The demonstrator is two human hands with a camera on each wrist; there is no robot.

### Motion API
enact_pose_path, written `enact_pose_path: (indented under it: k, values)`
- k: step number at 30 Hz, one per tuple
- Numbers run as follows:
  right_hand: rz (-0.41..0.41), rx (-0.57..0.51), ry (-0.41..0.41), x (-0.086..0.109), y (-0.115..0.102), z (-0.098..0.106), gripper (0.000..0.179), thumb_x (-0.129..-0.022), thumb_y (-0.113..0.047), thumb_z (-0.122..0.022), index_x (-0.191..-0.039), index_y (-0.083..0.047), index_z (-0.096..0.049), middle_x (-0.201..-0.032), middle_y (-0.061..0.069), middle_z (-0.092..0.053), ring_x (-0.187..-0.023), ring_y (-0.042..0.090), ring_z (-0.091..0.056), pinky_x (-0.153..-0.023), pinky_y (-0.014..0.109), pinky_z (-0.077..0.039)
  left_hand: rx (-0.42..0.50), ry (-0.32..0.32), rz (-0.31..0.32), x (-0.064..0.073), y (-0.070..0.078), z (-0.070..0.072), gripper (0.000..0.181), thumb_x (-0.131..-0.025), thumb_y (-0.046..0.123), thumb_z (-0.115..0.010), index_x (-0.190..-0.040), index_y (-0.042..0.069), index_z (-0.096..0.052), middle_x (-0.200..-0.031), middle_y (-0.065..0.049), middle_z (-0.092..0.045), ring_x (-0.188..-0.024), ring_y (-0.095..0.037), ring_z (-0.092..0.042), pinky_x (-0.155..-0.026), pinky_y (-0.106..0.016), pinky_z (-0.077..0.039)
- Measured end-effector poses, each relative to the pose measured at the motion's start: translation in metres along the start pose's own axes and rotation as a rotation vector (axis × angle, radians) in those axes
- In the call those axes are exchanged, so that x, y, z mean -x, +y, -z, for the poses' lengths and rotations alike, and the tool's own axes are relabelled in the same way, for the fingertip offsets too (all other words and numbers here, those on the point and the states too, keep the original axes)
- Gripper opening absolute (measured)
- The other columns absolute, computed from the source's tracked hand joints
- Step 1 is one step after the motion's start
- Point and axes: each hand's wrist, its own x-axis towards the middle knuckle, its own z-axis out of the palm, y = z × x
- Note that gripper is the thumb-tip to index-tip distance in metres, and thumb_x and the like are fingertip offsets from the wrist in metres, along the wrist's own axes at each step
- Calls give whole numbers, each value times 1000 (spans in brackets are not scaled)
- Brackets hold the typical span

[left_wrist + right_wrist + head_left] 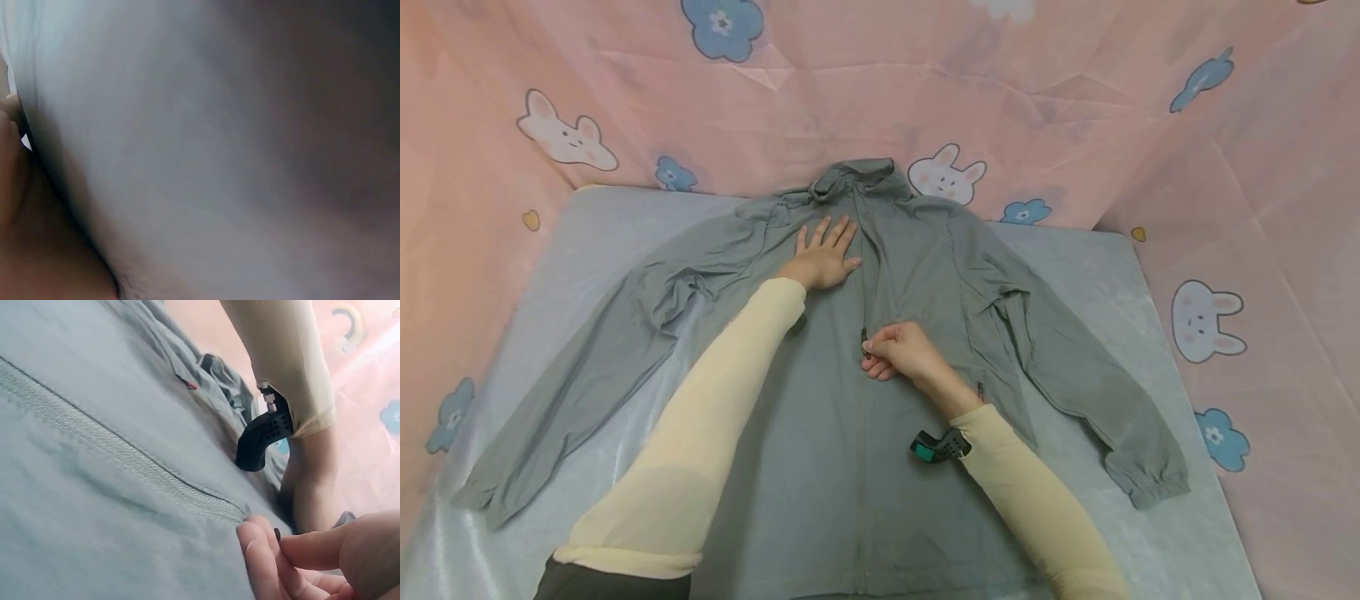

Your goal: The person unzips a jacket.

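The jacket [917, 250] lies front up on the table [1097, 283], its zip [860, 475] running down the middle. The right hand [906, 350] is at the zip, thumb and finger pinching the pull [864, 335]. The left hand [822, 258] lies spread on the cloth just left of the zip, fingers straight, gripping nothing. The collar [872, 171] is at the zip's far end. Left of the zip, the left cream sleeve [707, 417] crosses above the jacket and hides part of its front; right of the zip, the right cream sleeve [1037, 492] covers some of the lower front, a black mount [943, 446] at its cuff. Beyond the zip and to both sides rises a pink curtain [1075, 125]. The left wrist view is mostly blurred grey
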Motion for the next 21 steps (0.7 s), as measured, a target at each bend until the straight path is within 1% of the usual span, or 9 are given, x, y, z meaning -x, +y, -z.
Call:
enact_pose_path:
  k: [7,10,14,17,21]
  values:
    - [20,-22,2,-2,9,2,20,-97,-10,-61,-98,9,-69,-62,-2,-70,-51,8,-67,-52,24,-57,-1,-5,11,-1,2,-1,71,-106,52,-24,-159,24,13,-167,6,21,-154,-21,24,-123,-52,19]
    - [41,-29,2,-3,12,3,21,-97,-11,-62,-98,9,-69,-62,-2,-70,-51,8,-68,-52,25,-58,1,-12,16,-6,1,-2,71,-106,52,-23,-158,26,16,-166,7,23,-153,-21,27,-122,-52,21]
    - [63,-34,-4,-4,13,4,24,-97,-13,-63,-99,10,-69,-65,1,-72,-52,8,-68,-53,26,-58,14,-6,-18,-6,-5,-2,70,-106,52,-23,-159,25,15,-166,6,22,-154,-22,26,-122,-54,20]
    - [66,-37,-8,-4,13,3,23,-96,-12,-63,-99,10,-70,-65,2,-72,-52,9,-68,-53,26,-58,10,2,-50,2,-5,1,70,-107,50,-25,-160,22,10,-168,2,18,-155,-25,22,-123,-55,16]
    - [65,-33,-3,-3,13,3,22,-97,-11,-62,-97,9,-70,-64,1,-71,-52,9,-68,-53,27,-58,-31,5,-81,17,7,2,69,-107,48,-27,-161,20,7,-168,-1,16,-156,-27,18,-124,-57,12]
